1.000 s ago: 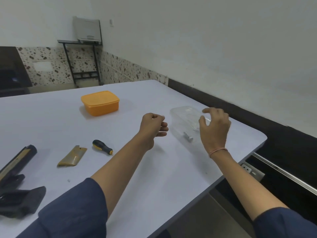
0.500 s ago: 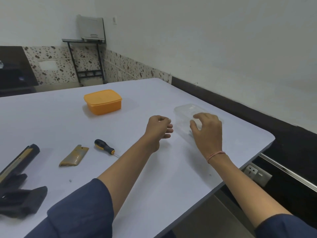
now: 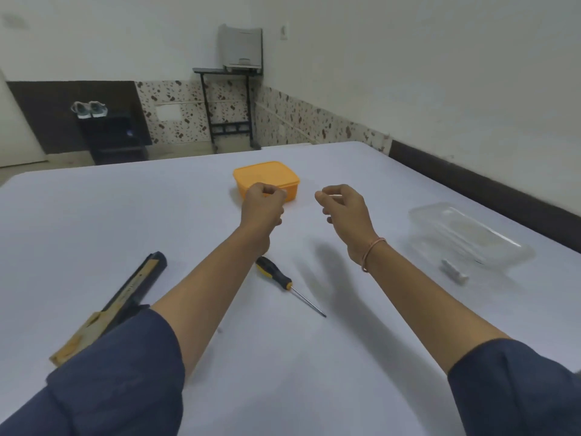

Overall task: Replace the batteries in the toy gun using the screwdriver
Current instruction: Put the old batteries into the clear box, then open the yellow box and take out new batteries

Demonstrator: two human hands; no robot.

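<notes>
The black and tan toy gun [image 3: 135,284] lies at the left of the white table [image 3: 125,215], partly under my left sleeve. The screwdriver [image 3: 273,272], with a black and yellow handle, rests on the table between my forearms, tip pointing right. My left hand [image 3: 262,206] hovers above the table in a fist, and nothing shows inside it. My right hand [image 3: 342,209] is raised beside it and pinches a small white battery [image 3: 333,194] between thumb and fingers. A second white battery [image 3: 454,272] sits at the near end of the clear plastic container [image 3: 465,234] on the right.
A closed orange box [image 3: 267,176] stands just beyond my hands. The table's right edge runs along a dark wall strip. A black stand with a grey device [image 3: 240,47] is in the far corner, off the table.
My right hand has left the clear container and swung left and up with a small white battery. The camera has turned left; my left fist stays curled.
</notes>
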